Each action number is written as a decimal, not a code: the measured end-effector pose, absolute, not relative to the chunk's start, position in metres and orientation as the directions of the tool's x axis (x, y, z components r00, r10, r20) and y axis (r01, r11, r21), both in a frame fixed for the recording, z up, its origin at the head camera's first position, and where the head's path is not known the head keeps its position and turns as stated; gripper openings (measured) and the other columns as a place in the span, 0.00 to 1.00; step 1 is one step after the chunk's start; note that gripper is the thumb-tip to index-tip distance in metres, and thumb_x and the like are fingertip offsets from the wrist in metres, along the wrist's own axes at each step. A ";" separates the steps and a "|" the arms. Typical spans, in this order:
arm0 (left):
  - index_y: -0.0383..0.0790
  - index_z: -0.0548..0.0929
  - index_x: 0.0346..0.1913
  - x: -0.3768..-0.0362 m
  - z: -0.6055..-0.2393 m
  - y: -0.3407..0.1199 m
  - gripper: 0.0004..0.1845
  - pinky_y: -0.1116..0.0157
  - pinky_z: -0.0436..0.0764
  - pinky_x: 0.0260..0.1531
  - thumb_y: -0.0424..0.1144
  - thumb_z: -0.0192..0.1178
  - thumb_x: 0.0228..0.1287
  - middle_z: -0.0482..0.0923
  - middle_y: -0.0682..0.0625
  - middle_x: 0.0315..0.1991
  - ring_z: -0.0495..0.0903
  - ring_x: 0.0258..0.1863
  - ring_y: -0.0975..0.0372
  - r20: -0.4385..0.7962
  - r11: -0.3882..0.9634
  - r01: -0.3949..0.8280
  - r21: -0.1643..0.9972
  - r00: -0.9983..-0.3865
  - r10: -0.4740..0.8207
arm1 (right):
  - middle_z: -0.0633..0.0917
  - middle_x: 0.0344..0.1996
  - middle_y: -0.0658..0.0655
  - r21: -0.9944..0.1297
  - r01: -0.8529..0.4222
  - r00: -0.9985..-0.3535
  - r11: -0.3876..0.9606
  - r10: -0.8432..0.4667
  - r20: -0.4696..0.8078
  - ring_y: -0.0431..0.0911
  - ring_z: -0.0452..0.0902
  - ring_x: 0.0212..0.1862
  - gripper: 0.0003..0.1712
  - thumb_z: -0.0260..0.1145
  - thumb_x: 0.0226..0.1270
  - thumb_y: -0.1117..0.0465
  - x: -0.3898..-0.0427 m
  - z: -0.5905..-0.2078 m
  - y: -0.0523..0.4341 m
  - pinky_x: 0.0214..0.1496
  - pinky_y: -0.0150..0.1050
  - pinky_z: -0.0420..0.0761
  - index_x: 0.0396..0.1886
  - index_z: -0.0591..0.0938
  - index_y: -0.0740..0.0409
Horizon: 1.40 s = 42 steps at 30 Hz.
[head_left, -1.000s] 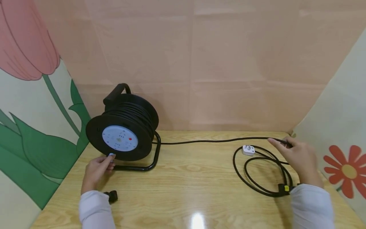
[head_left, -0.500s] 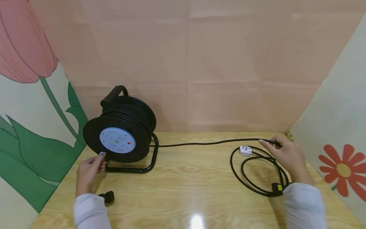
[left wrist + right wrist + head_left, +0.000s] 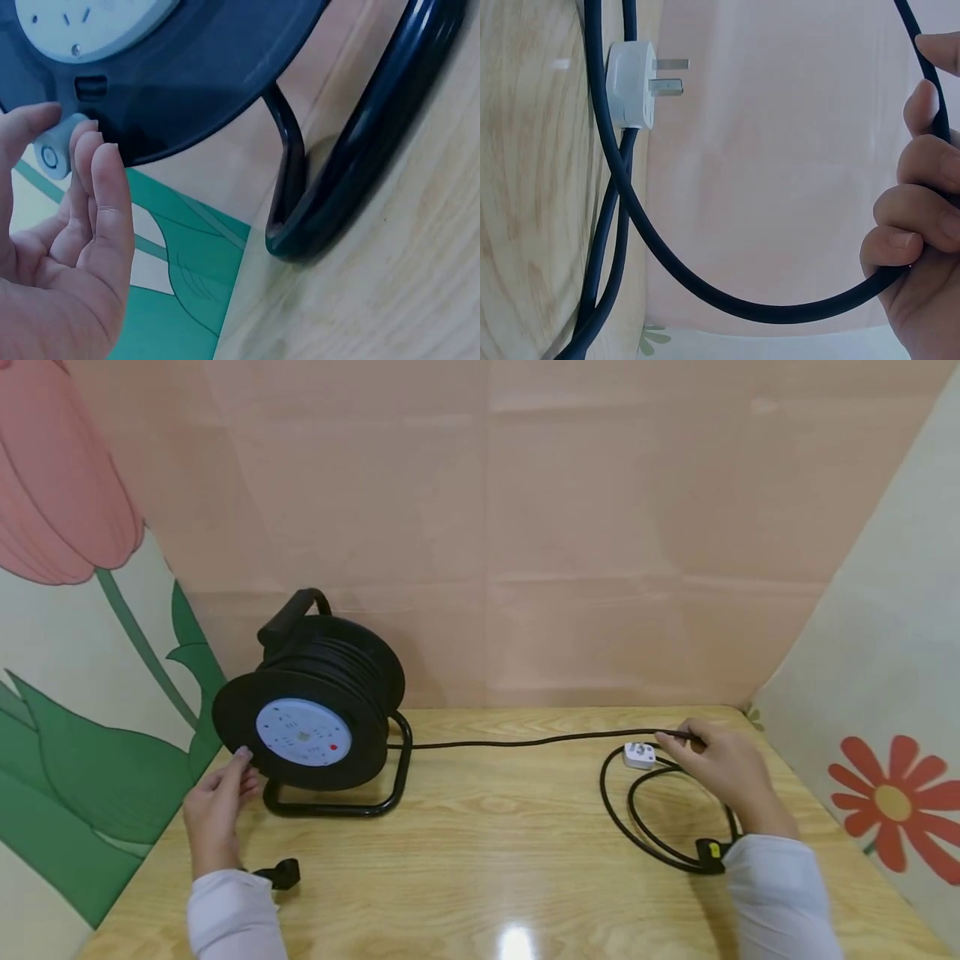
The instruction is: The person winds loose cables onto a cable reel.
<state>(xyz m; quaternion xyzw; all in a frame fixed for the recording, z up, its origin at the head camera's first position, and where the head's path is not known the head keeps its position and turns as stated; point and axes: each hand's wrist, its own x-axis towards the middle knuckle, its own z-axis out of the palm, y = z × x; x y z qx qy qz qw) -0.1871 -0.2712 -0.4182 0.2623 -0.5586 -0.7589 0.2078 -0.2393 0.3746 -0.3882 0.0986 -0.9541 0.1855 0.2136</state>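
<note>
In the head view, a black cable reel [image 3: 318,689] with a pale socket face [image 3: 303,732] stands at the left. My left hand [image 3: 217,814] is at the lower left of its front disc. The left wrist view has that hand's thumb and fingertips pinching a small light grey knob [image 3: 56,150] near the disc's rim. A black cable [image 3: 517,743] runs from the reel across to my right hand [image 3: 723,777]. In the right wrist view, the fingers of that hand [image 3: 919,210] curl round the cable, which sags in a loop below it.
A white plug [image 3: 639,756] with metal pins lies by loose cable coils [image 3: 637,822] on the wooden table [image 3: 480,860]. A black piece with a yellow mark [image 3: 711,852] sits on the coils. Another black object [image 3: 283,874] lies beside my left sleeve. Printed panels stand behind and at both sides.
My left hand has carried the knob left and slightly up round the disc, clockwise as seen. My right hand has moved left towards the reel, still holding the cable. The head view has shifted slightly.
</note>
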 end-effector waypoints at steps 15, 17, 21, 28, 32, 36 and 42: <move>0.35 0.86 0.37 -0.187 -0.399 -0.266 0.15 0.71 0.84 0.34 0.45 0.72 0.61 0.85 0.49 0.30 0.84 0.29 0.64 -0.103 -0.389 0.232 0.892 -0.733 -0.672 | 0.69 0.16 0.45 -0.324 -0.300 -0.888 0.897 -0.138 0.439 0.42 0.63 0.19 0.18 0.70 0.65 0.39 -0.240 -0.389 0.359 0.24 0.39 0.61 0.26 0.78 0.44; 0.35 0.86 0.36 -0.186 -0.397 -0.265 0.14 0.71 0.84 0.35 0.43 0.73 0.60 0.86 0.50 0.30 0.85 0.30 0.64 -0.069 -0.358 0.262 0.896 -0.715 -0.696 | 0.69 0.16 0.45 -0.324 -0.301 -0.890 0.897 -0.143 0.433 0.42 0.62 0.19 0.18 0.70 0.65 0.39 -0.240 -0.389 0.357 0.24 0.38 0.60 0.26 0.78 0.44; 0.36 0.85 0.36 -0.186 -0.392 -0.262 0.10 0.72 0.83 0.34 0.36 0.75 0.57 0.86 0.51 0.29 0.86 0.29 0.65 -0.019 -0.342 0.340 0.876 -0.684 -0.729 | 0.70 0.16 0.46 -0.336 -0.291 -0.905 0.896 -0.143 0.401 0.42 0.63 0.19 0.18 0.68 0.66 0.37 -0.239 -0.387 0.353 0.24 0.38 0.62 0.27 0.78 0.44; 0.36 0.88 0.44 -0.188 -0.388 -0.256 0.16 0.73 0.83 0.38 0.30 0.78 0.50 0.86 0.51 0.36 0.85 0.36 0.65 -0.014 -0.362 0.415 0.835 -0.642 -0.767 | 0.71 0.16 0.44 -0.311 -0.327 -0.896 0.892 -0.189 0.403 0.41 0.64 0.19 0.17 0.67 0.68 0.39 -0.238 -0.388 0.350 0.23 0.37 0.63 0.28 0.80 0.43; 0.34 0.87 0.48 -0.190 -0.384 -0.250 0.19 0.73 0.82 0.41 0.27 0.77 0.50 0.83 0.47 0.41 0.82 0.44 0.62 -0.015 -0.399 0.474 0.785 -0.629 -0.778 | 0.72 0.17 0.45 -0.321 -0.343 -0.895 0.883 -0.203 0.398 0.41 0.64 0.19 0.15 0.65 0.71 0.41 -0.238 -0.386 0.346 0.24 0.38 0.62 0.28 0.79 0.43; 0.33 0.86 0.51 -0.193 -0.377 -0.244 0.20 0.73 0.81 0.44 0.27 0.74 0.54 0.77 0.44 0.47 0.80 0.48 0.61 -0.032 -0.456 0.512 0.728 -0.639 -0.768 | 0.72 0.16 0.47 -0.342 -0.347 -0.898 0.873 -0.205 0.390 0.43 0.64 0.20 0.15 0.63 0.73 0.43 -0.238 -0.384 0.341 0.23 0.38 0.62 0.28 0.79 0.43; 0.30 0.83 0.55 -0.196 -0.371 -0.239 0.18 0.73 0.80 0.47 0.28 0.68 0.62 0.73 0.42 0.50 0.78 0.50 0.61 -0.021 -0.491 0.566 0.662 -0.641 -0.768 | 0.75 0.18 0.46 -0.361 -0.344 -0.902 0.867 -0.197 0.385 0.43 0.66 0.21 0.14 0.65 0.72 0.43 -0.237 -0.383 0.341 0.23 0.38 0.64 0.31 0.82 0.44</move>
